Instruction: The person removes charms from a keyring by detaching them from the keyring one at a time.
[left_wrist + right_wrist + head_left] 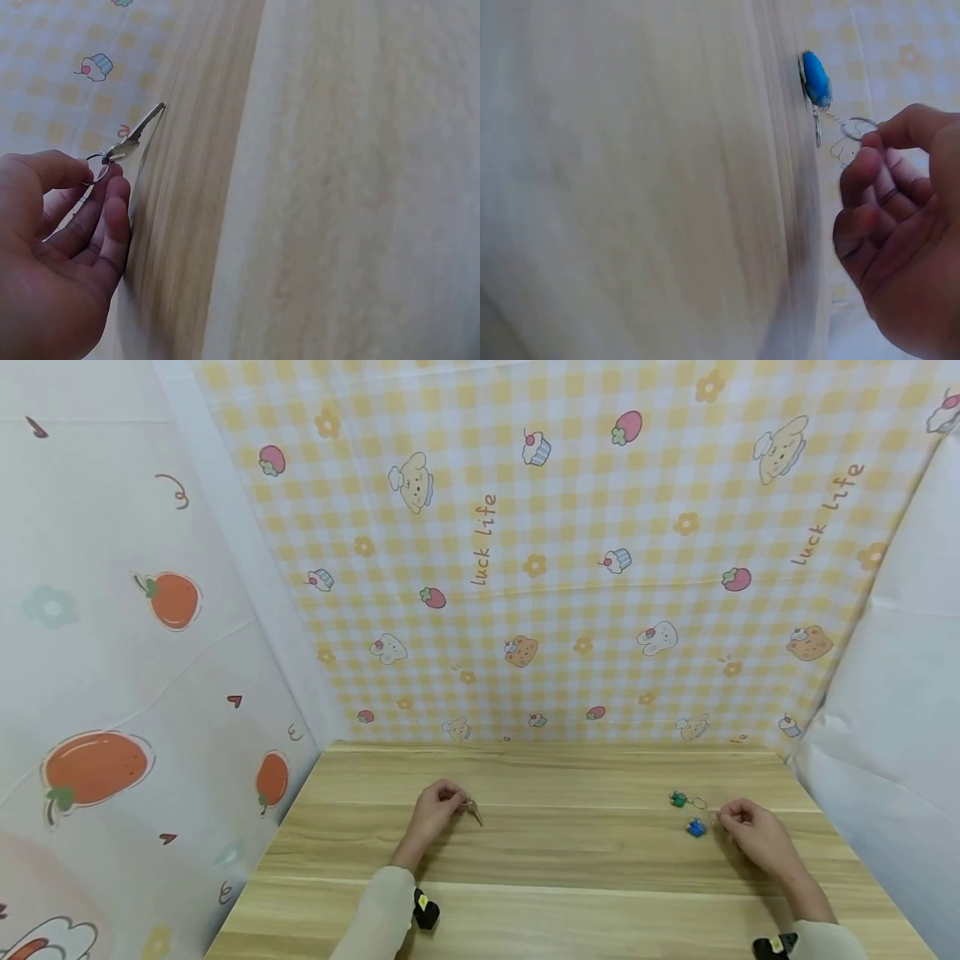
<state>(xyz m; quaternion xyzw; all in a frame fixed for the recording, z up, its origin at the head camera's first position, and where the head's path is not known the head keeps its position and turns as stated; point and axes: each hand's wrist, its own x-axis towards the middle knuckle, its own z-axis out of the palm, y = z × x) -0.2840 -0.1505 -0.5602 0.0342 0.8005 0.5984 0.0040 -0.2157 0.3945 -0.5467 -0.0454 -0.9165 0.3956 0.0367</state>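
On the left part of the table, my left hand (433, 814) pinches a thin metal split ring (103, 175) between thumb and fingertips. Metal keys (136, 137) hang from that ring and point away from the hand, their tips close to the wood. Over at the right, my right hand (759, 837) pinches the ring (860, 118) of a blue keychain (696, 828) between thumb and index finger. A short chain links this ring to the blue charm (817, 77). Just beyond the blue one lies a green keychain (678, 799) with its own ring (700, 802).
The wood-grain table (570, 860) runs back to a yellow checked cloth (555, 610) with cartoon prints. White printed cloth (112, 677) hangs at the left, plain white cloth (892, 710) at the right. Black cameras (426, 910) are strapped to both wrists.
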